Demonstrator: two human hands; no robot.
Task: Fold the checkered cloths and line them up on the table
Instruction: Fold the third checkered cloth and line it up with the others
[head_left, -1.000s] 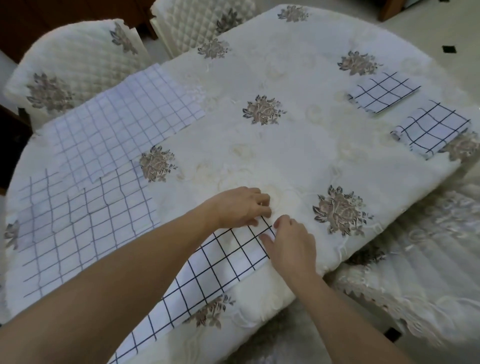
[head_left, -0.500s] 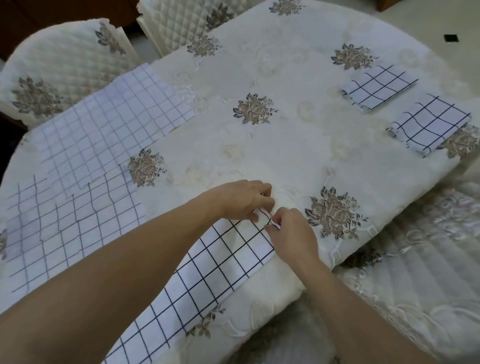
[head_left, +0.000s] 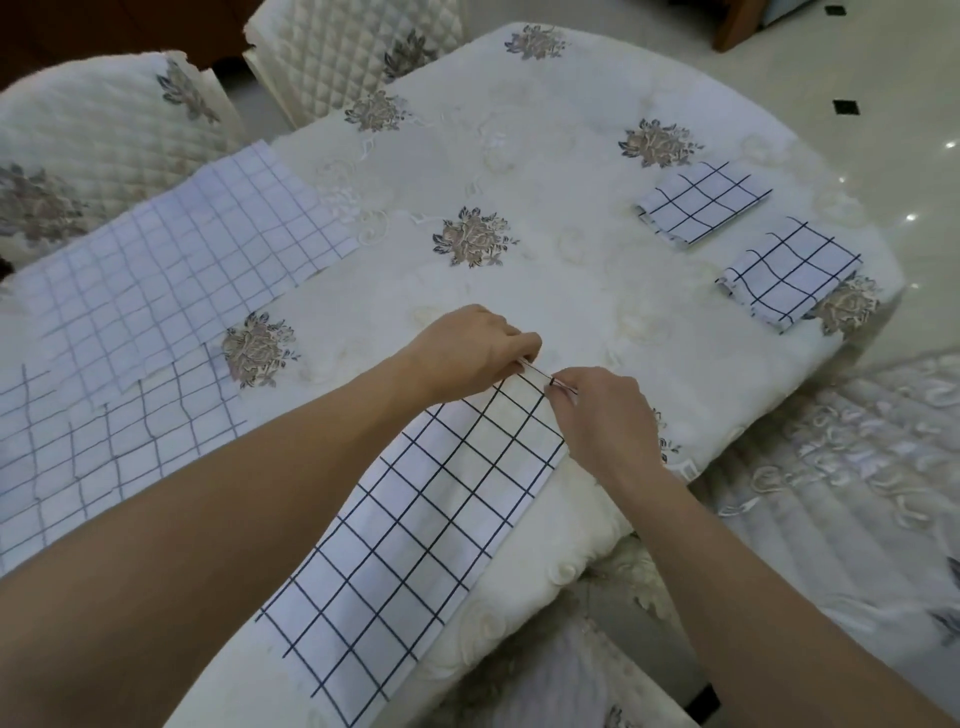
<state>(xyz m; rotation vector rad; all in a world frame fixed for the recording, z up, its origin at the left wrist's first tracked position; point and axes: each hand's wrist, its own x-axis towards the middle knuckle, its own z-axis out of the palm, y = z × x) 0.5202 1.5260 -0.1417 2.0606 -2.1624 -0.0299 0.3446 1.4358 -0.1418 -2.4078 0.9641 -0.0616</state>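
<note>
— Pinching the far short edge of the checkered cloth (head_left: 431, 519), both of them?

— Yes; the left grip (head_left: 467, 348) and the right grip (head_left: 597, 410) are each clamped on that edge, close together; the cloth is a long strip running back from the grips toward the person, flat on the table (head_left: 519, 156) by its near rim.

— Why hold it there?

— I judge it is to lift that end and bring it back over the strip, halving it; two pinches on one edge keep it straight.

— And the count?

— Five cloths; the strip in hand is one; the nearer folded cloth (head_left: 789, 273) and the farther folded cloth (head_left: 701, 200) lie well to the right of the grips, side by side with a gap, likely the start of the line; left of the grips, the fine-checked cloth (head_left: 171, 254) overlaps the wide-checked cloth (head_left: 104, 441), both unfolded, seemingly waiting; beyond them stand two quilted chairs (head_left: 104, 130).
</note>
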